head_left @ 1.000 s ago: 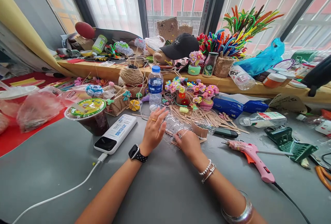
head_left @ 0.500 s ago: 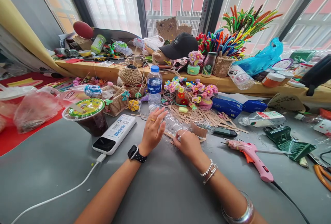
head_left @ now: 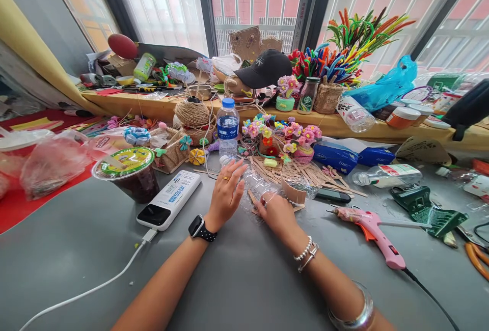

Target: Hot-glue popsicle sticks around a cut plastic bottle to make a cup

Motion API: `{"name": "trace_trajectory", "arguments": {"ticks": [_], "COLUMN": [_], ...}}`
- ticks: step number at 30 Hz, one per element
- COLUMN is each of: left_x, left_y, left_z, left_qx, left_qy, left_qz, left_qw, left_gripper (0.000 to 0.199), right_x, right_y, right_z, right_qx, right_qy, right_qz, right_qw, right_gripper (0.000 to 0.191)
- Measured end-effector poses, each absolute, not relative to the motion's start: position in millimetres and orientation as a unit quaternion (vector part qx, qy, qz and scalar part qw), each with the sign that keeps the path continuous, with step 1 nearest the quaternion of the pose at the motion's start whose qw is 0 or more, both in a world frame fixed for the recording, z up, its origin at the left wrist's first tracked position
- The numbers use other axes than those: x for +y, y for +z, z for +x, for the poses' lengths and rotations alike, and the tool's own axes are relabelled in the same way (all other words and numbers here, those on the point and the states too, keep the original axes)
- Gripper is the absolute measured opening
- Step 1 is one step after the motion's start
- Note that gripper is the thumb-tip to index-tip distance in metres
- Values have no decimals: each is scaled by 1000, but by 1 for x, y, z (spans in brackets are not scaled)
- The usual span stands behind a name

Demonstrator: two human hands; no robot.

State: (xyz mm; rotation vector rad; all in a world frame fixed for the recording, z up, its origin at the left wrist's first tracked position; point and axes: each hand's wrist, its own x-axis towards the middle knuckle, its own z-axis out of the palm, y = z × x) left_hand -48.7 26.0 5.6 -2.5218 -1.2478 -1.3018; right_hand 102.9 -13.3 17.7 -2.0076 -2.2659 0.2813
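A clear plastic bottle lies tilted on the grey table between my two hands, its neck pointing up and left. Its right end is by a curled strip of brown cardboard. My left hand rests against the neck side with its fingers stretched out. Curled around the lower part of the bottle is my right hand, its fingertips partly hidden. Behind them stands an upright water bottle with a blue cap. Thin brown strips lie spread out behind the clear bottle.
On the left are a lidded cup of dark drink and a white power bank with its cable. To the right lie a pink glue gun, a dark phone and a green label. Crafts fill the back ledge.
My right hand and wrist have shifted very slightly to the left. My left hand keeps its place at the bottle.
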Motion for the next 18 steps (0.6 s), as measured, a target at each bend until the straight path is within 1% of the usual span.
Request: {"name": "trace_trajectory", "arguments": {"ticks": [4,11,18], "left_x": [26,26,26], "left_y": [7,6,5], "left_z": [-48,-49,-49], "left_qx": [-403,-404,-405], "left_qy": [-419,-419,-420], "left_qz": [-813,-813,-812], "left_qw": [22,18,14], "left_gripper": [37,36,36], "right_x": [-15,-16,-16], "right_y": [20,17,13], "right_z": [104,106,103], "right_qx": [-757,-807,-814], "right_qy": [82,68,55], "right_qz": [-647,-586,-578], "right_qw": [42,9,1], "right_gripper": [30,43,43]}}
